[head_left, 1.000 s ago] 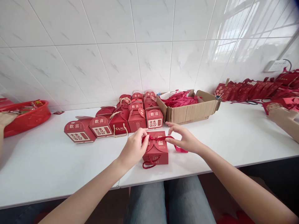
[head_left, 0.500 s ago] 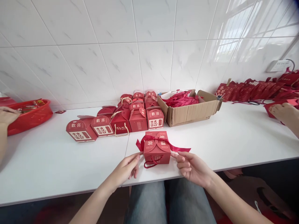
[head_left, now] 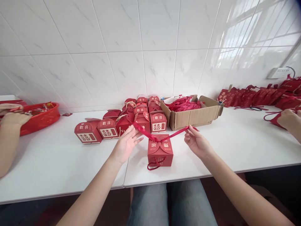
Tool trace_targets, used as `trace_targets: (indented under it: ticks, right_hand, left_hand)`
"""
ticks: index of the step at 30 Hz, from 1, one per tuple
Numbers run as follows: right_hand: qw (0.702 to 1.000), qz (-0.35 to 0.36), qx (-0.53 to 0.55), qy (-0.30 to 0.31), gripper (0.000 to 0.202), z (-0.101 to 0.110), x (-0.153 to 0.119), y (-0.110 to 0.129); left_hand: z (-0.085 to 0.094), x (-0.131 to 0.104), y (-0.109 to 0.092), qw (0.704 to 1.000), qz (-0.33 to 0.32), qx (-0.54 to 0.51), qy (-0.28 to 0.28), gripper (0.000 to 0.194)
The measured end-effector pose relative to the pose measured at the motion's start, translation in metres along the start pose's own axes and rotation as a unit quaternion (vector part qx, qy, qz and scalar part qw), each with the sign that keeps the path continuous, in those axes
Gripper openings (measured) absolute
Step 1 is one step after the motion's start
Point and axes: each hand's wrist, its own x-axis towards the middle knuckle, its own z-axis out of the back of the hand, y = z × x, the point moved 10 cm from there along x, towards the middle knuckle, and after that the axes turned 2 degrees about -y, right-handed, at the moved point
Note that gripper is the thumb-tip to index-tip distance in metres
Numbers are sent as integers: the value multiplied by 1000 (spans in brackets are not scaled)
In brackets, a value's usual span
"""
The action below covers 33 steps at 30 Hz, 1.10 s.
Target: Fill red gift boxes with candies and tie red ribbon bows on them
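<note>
A red gift box (head_left: 160,156) with gold characters sits on the white table before me, its twisted red cord handle (head_left: 154,165) drooping over the front. A red ribbon (head_left: 172,135) passes through the slots on its lid, and both ends rise from it. To the left of the box, my left hand (head_left: 125,142) pinches one ribbon end. On the other side, my right hand (head_left: 196,141) has the second end between thumb and fingers. Neither hand touches the box itself.
Several finished-looking red boxes (head_left: 108,128) stand behind. Beside them is an open cardboard carton (head_left: 195,117) of red ribbons. A red basin (head_left: 43,119) and another person's hands (head_left: 14,116) are at left; red bags (head_left: 254,96) and another person's hand (head_left: 290,121) at right.
My hands have risen from the box's sides and now hold the ribbon ends, which are lifted and spread apart. The view has shifted slightly. People's hands at both edges have moved.
</note>
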Motion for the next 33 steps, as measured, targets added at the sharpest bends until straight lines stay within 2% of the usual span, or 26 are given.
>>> trace_targets:
  ticks: [2,5,8,11,14,18,23,27,33]
  right_hand:
    - [999,47,-19,8,21,-14,2,23]
    - [985,138,-88,47,20,-49,-2,60]
    - [951,229,-182,99,17,-89,-13,89]
    - [912,286,-259,139,18,-121,-24,105]
    - [884,310,-313,156,19,-143,-32,109]
    - [864,311,-353,179,22,-164,-37,108]
    - [860,309,-339,225,23,-181,-37,108]
    - [864,279,-327,261,22,-189,-35,104]
    - [869,275,-320,259,20,-194,-34,104]
  left_hand:
    - [-11,5,-20,999,-38,14,16,26]
    - [-30,10,-50,995,-89,38,14,20]
    - [-56,9,-75,990,-121,62,39,14]
    - [-80,5,-90,984,-133,93,76,13]
    - [-94,2,-100,979,-147,114,88,14]
    - [-102,3,-112,976,-175,110,73,17]
    - [-109,5,-126,967,-215,118,63,18]
    - [-111,5,-130,963,-224,136,57,19]
    - [-117,3,-129,965,-212,144,64,20]
